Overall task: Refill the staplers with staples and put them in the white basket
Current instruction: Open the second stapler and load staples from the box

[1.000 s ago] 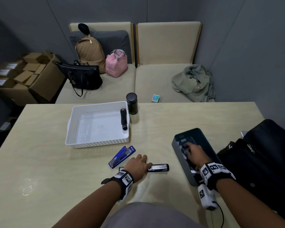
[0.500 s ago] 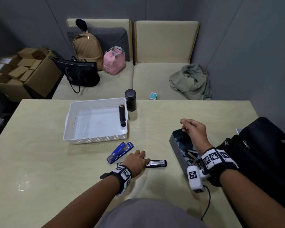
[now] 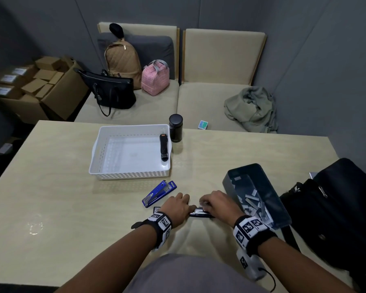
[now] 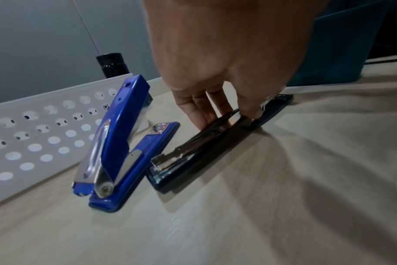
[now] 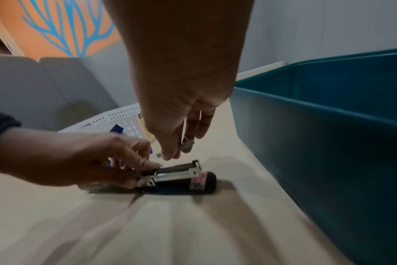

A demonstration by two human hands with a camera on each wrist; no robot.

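Note:
A black stapler (image 3: 199,212) (image 4: 206,143) (image 5: 177,176) lies opened flat on the table near me, its metal staple channel facing up. My left hand (image 3: 175,210) (image 4: 218,111) (image 5: 116,161) holds it down, fingers and thumb pinching its middle. My right hand (image 3: 215,203) (image 5: 177,148) hovers just above the channel and pinches a strip of staples (image 5: 186,145). A blue stapler (image 3: 159,193) (image 4: 116,147) lies opened beside it. The white basket (image 3: 101,153) (image 4: 34,129) holds another black stapler (image 3: 163,147).
A dark teal bin (image 3: 282,208) (image 5: 329,125) with several loose staple strips (image 3: 251,203) stands right of my hands. A black bag (image 3: 336,208) lies at the table's right edge. A black cylinder flask (image 3: 175,127) stands behind the basket.
My right hand left the teal bin with a staple strip and came left over the black stapler. My left hand stayed on the stapler.

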